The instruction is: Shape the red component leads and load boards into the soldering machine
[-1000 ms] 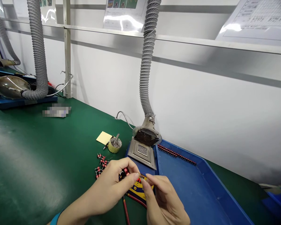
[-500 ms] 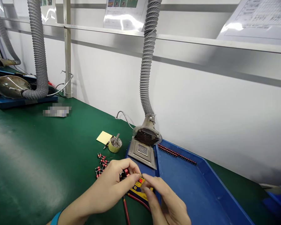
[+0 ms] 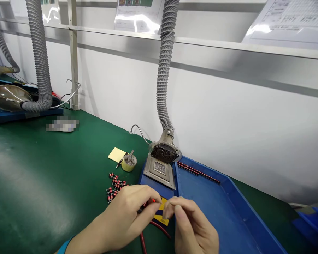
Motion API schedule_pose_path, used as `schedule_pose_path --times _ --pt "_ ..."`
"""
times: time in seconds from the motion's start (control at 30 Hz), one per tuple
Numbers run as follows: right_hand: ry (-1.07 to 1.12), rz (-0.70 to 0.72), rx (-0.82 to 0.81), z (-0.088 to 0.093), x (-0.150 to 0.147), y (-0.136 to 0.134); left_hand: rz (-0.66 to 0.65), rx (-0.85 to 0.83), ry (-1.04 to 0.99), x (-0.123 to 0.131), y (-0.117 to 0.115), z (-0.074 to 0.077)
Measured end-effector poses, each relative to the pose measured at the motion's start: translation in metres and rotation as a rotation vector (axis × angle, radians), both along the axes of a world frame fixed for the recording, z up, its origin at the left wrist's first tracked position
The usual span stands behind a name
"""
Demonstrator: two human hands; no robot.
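My left hand (image 3: 129, 211) is closed in a pinch, its fingertips over the yellow front panel (image 3: 164, 211) of a blue device. Bits of red and black show under its curled fingers, and I cannot make out whether it holds them. Just to its right, my right hand (image 3: 193, 224) is also closed, thumb against the bent fingers; whatever lies between them is hidden. A small gap separates the two hands' fingertips. Beside my left hand lies a pile of small red and black wired parts (image 3: 118, 184). Red tool handles (image 3: 160, 228) show below the hands.
Behind the hands is the device's square metal top (image 3: 159, 168), under a fume hood (image 3: 165, 152) on a grey hose. A blue tray (image 3: 214, 211) at right holds rows of red and black parts (image 3: 197, 171). A yellow tub (image 3: 129, 163) and sticky notes (image 3: 117, 154) are on the green table.
My hands have moved apart at the fingertips; the right has shifted slightly right and its fingers have curled in. The whole view has shifted a little.
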State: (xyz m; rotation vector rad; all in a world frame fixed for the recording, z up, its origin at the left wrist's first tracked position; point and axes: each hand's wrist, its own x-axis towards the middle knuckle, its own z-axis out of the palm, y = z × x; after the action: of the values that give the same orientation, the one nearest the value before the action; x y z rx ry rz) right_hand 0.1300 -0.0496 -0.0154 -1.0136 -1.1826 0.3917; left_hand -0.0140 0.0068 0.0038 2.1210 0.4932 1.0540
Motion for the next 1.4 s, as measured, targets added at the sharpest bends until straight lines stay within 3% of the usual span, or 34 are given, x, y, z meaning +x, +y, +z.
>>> schedule_pose_path --times 0.07,0.13,0.23,0.33,0.4,0.43,0.6,0.67,0.73,0.77,0.83,0.93,1.0,1.13,1.2,1.27,1.33,1.4 --pt "-0.14 -0.156 0.105 0.0 -0.007 -0.001 0.008 -0.056 -0.003 -0.001 0.0 0.0" --pt "-0.246 -0.204 0.183 0.001 -0.013 -0.002 0.017 -0.037 -0.003 -0.002 0.0 0.001" --pt "-0.252 -0.179 0.079 0.003 -0.015 -0.001 0.041 0.158 0.035 0.0 0.0 0.0" --pt "0.007 0.145 -0.189 0.003 -0.005 0.001 0.061 0.343 0.089 0.001 0.0 -0.002" --pt "0.17 0.366 -0.205 0.003 0.003 0.002 0.062 0.319 0.071 0.001 -0.001 -0.002" --pt "0.176 0.386 -0.154 0.003 0.007 0.003 0.056 0.262 0.047 0.0 -0.001 -0.001" --pt "-0.323 0.012 0.217 0.005 0.005 0.001 -0.001 -0.047 -0.022 -0.004 -0.004 0.004" --pt "-0.401 -0.116 0.276 0.005 -0.003 -0.001 0.002 -0.007 -0.008 -0.003 -0.003 0.003" --pt "-0.363 -0.197 0.179 0.003 -0.008 -0.002 0.032 0.156 0.04 0.0 -0.003 0.002" --pt "-0.31 -0.172 0.08 0.002 -0.009 -0.002 0.054 0.254 0.077 0.001 -0.002 0.0" --pt "-0.148 0.015 -0.107 0.001 -0.006 -0.001 0.091 0.402 0.131 0.003 -0.002 -0.001" --pt "0.073 0.26 -0.097 0.001 0.003 0.001 0.081 0.351 0.067 0.003 -0.003 -0.001" --pt "0.017 0.206 0.036 0.003 0.008 0.002 0.056 0.214 -0.028 0.001 -0.004 0.0" --pt "-0.344 0.042 0.216 0.005 0.008 0.001 0.024 0.063 -0.105 0.0 -0.005 0.001" --pt "-0.396 -0.028 0.242 0.003 0.005 0.0 0.043 0.162 -0.108 0.001 -0.004 -0.001" --pt "-0.299 -0.043 0.123 0.002 0.002 0.0 0.102 0.358 -0.086 0.004 -0.003 -0.003" --pt "-0.084 0.139 -0.072 0.001 0.002 0.001 0.151 0.501 -0.062 0.006 -0.003 -0.004" --pt "0.122 0.395 -0.155 0.002 0.005 0.001 0.14 0.466 -0.073 0.005 -0.004 -0.003"
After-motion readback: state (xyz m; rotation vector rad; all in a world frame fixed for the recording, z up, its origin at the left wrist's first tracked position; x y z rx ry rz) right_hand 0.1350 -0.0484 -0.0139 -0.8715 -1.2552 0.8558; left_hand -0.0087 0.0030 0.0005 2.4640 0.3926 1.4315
